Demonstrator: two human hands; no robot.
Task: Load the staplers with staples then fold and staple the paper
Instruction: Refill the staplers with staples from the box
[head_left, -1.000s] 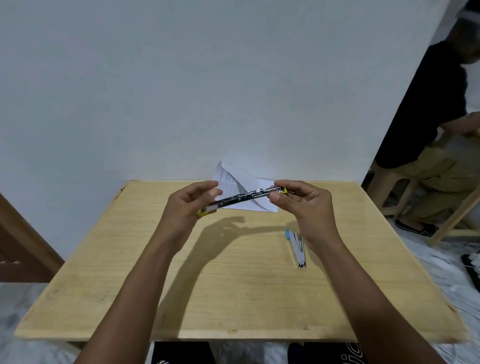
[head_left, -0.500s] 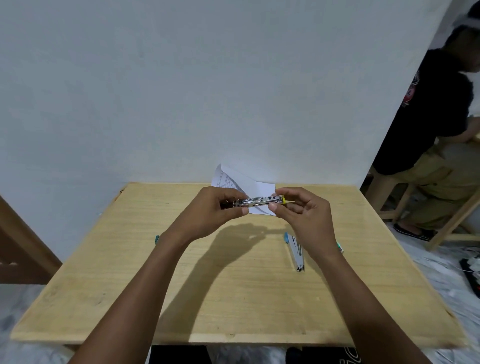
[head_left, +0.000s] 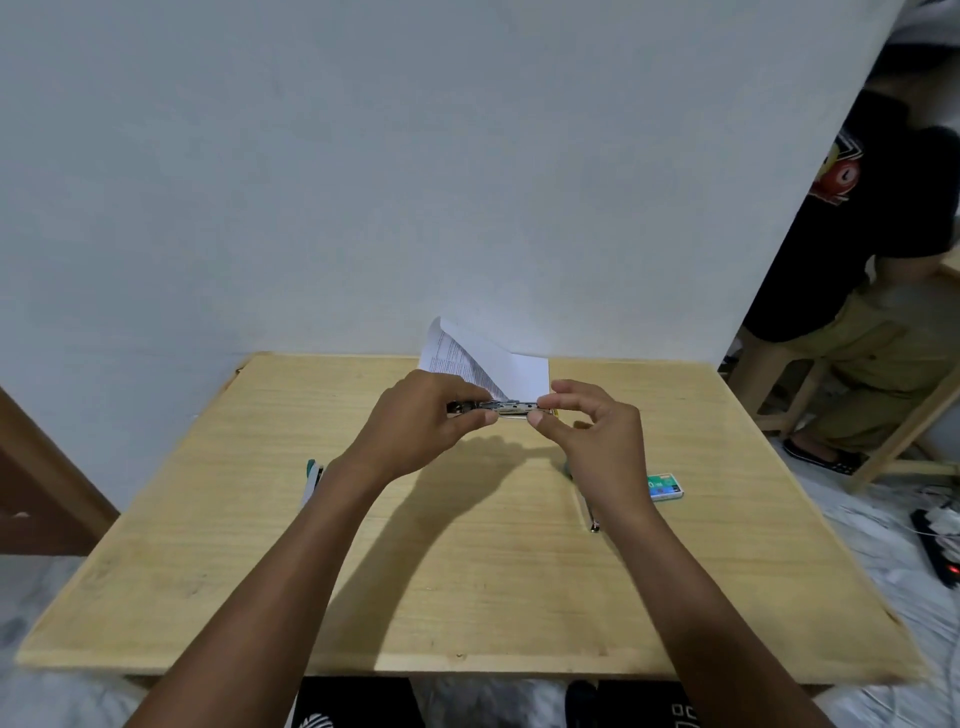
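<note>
Wooden bench (head_left: 208, 571) fills the lower half of the frame, with folded paper (head_left: 511, 371) propped at its far edge by the wall. Just in front of that, mid-frame, the left hand (head_left: 415, 431) grips one end of a silver stapler (head_left: 511, 409) and the right hand (head_left: 592, 439) pinches the other. A small green staple box (head_left: 664, 486) sits just right of the right wrist.

Both hands, left hand (head_left: 415, 421) and right hand (head_left: 587, 431), pinch 1 metal stapler (head_left: 511, 409) above the wooden table (head_left: 467, 597). Folded paper (head_left: 498, 371) lies behind it.
</note>
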